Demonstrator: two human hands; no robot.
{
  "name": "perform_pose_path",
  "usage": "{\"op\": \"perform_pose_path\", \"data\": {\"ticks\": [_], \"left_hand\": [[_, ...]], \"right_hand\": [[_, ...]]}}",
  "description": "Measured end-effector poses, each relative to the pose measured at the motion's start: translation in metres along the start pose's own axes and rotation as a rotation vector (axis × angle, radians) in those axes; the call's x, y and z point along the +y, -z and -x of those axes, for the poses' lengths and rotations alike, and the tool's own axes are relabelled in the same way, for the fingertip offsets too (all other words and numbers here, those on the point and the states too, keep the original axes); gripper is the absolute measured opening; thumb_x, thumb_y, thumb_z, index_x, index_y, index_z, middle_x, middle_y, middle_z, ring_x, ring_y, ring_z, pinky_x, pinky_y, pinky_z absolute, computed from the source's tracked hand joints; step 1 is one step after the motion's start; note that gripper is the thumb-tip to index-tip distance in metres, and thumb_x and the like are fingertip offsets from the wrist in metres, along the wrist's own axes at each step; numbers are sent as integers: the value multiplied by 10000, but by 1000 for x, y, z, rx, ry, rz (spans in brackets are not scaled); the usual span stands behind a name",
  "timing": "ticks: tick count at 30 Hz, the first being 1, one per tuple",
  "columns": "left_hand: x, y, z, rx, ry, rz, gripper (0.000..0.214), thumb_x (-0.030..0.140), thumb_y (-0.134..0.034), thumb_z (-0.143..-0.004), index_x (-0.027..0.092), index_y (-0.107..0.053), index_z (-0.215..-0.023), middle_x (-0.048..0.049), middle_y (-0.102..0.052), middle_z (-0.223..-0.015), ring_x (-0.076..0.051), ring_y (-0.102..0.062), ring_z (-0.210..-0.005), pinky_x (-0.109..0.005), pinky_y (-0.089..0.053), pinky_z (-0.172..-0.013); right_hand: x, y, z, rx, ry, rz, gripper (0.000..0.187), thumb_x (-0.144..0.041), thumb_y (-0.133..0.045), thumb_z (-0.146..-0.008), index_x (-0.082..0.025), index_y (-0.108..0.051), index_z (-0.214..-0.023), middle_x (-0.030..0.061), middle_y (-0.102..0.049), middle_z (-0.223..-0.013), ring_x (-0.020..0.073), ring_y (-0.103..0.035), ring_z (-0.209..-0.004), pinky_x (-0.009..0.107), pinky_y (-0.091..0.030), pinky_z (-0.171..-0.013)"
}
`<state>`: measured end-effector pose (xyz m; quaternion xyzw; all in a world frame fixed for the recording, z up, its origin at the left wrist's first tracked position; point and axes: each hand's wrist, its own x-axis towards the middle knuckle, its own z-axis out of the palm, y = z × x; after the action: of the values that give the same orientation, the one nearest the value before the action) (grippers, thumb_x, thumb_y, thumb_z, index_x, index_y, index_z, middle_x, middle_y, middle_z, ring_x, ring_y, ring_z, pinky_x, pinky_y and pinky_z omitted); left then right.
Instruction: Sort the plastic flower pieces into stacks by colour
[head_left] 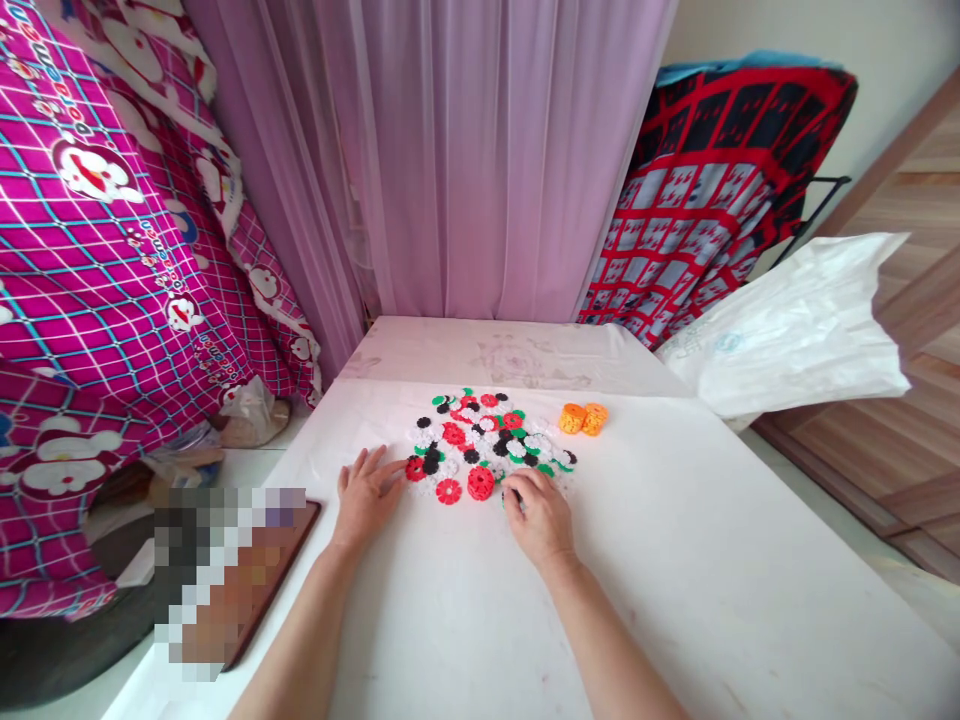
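Note:
A heap of notched plastic interlocking discs in white, red, black and green (480, 440) lies spread over the white table (675, 560). At its left edge is my left hand (367, 497), fingers apart, with the fingertips beside a red disc (415, 469); whether they touch it I cannot tell. My right hand (541, 512) is curled at the heap's front right, its thumb and fingers closed around dark discs partly hidden beneath them. Between my hands sit a small red stack of discs (481, 484) and a single red disc (448, 491).
Two orange stacks of discs (572, 418) stand behind and right of the heap. A blurred-out tablet-like object (270, 580) lies at the table's left edge. A white plastic bag (802, 330) stands by the right edge; a purple curtain (495, 160) hangs behind.

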<state>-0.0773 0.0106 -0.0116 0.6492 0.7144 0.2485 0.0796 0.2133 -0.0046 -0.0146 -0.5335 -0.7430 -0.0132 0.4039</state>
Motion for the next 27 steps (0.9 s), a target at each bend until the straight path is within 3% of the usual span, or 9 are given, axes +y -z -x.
{"op": "perform_pose_path", "data": {"ticks": [3,5,8,11,16,24,27], "left_hand": [[-18,0,-5,130,45,160,390,187,-385,-902,245,-732,-1070,-80,-661,-1315,-246,-545,-1302,-481,-405,-1103],[-23,2,-9,156,86,140,422,153,-363,-882,191,-714,-1111,-113,-667,-1295,-252,-577,-1259,-457,-435,-1080],[-18,7,-11,99,74,-35,406,220,-422,-902,173,-673,-1216,-134,-608,-1379,-320,-486,-1348,-543,-354,-1128],[-7,9,-10,23,49,-141,416,265,-401,-948,188,-631,-1286,-125,-560,-1438,-312,-438,-1385,-553,-312,-1149],[1,11,-7,-15,28,-194,430,298,-393,-970,225,-582,-1349,-104,-523,-1479,-293,-420,-1399,-553,-300,-1156],[-2,4,-8,-24,-53,-137,447,248,-382,-963,192,-565,-1367,-124,-523,-1474,-272,-438,-1402,-515,-313,-1168],[-10,1,-11,29,-61,-36,486,176,-384,-928,181,-540,-1387,-126,-535,-1464,-248,-492,-1361,-467,-354,-1158]], "right_hand": [[-10,3,-6,35,22,-8,208,-146,-505,-892,-224,-697,-894,53,-688,-966,195,-599,-912,312,-459,-848],[-25,4,-17,-16,44,-2,199,-165,-517,-899,-222,-706,-922,54,-691,-984,199,-593,-922,318,-455,-862],[-56,-2,-40,-214,57,36,154,-215,-585,-879,-231,-719,-954,47,-693,-1011,215,-577,-955,336,-445,-891],[-85,-17,-65,-424,57,97,200,-316,-641,-861,-227,-724,-1020,66,-672,-1127,244,-545,-1079,366,-429,-935],[-107,-44,-90,-638,76,215,330,-447,-673,-817,-183,-746,-1001,115,-648,-1140,289,-508,-1138,407,-405,-966],[-118,-55,-94,-699,55,241,308,-375,-696,-806,-132,-742,-991,155,-673,-1118,295,-541,-1140,413,-417,-957],[-114,-50,-99,-620,51,199,296,-370,-683,-813,-140,-734,-992,140,-694,-1084,275,-575,-1100,392,-424,-955]]}}
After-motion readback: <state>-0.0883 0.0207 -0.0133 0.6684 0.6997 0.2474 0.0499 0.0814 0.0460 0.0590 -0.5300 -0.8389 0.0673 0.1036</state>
